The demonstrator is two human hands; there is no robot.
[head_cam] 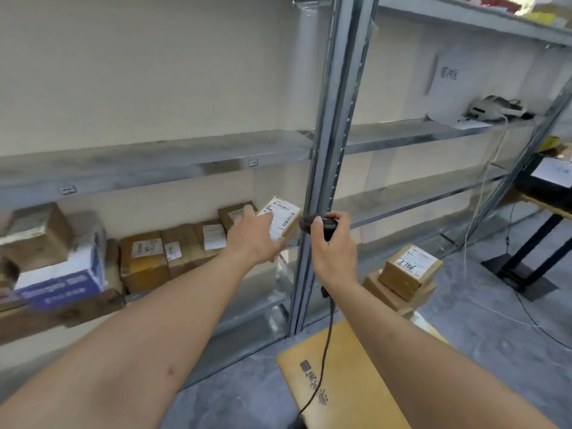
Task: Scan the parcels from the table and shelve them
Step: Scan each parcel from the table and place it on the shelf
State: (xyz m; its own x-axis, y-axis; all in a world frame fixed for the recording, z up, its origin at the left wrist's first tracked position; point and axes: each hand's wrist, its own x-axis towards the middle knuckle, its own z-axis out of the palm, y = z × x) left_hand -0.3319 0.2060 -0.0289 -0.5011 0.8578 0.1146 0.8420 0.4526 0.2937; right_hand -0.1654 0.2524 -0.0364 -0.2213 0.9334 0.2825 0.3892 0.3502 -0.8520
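Small brown parcel [283,219] with a white barcode label facing up, tilted, held at the right end of the lower shelf [148,292], just left of the metal upright [325,168]. Left hand [253,235] grips it from the near side, fingers spread over the label face, thumb hidden underneath. Can't tell if the parcel's base touches the shelf or is clear of it.

Right hand [332,239] is clamped around a black handheld scanner [318,224], fingers wrapped on the handle, scanner head pointing left at the parcel label, just beside it. Scanner cable [325,351] drops down past the wrist and over a flat tan box [349,382] near the bottom of the view.

Left of the held parcel on the same shelf: a row of brown cartons [179,252] with white labels, packed touching each other, 1 more carton [235,213] standing behind the hand. Further left a blue-and-white box [62,280] with a taped carton [37,233] partly on top.

Right of the upright, on the floor: 2 stacked brown boxes [405,274], the top one labelled with handwritten digits. Middle shelf in the right bay carries a white bag [448,85] and a grey device [492,108] with a cord hanging down. Black-legged table [538,199] at the far right edge.
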